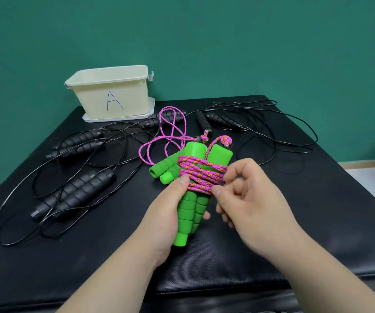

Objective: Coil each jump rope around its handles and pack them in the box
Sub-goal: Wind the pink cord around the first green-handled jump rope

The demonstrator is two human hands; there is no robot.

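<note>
Head view: left hand (166, 220) has its grip clamped on the green handles (187, 219), steadying them; right hand (249, 199) pinches the pink rope (201, 171) for winding.

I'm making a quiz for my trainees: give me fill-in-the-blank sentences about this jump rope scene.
The box bears the letter ___.
The left hand grips a pair of ___ handles.
The right hand pinches the ___ rope wound round them.
The loose ropes on the table are ___.
Missing words: A; green; pink; black.
</note>
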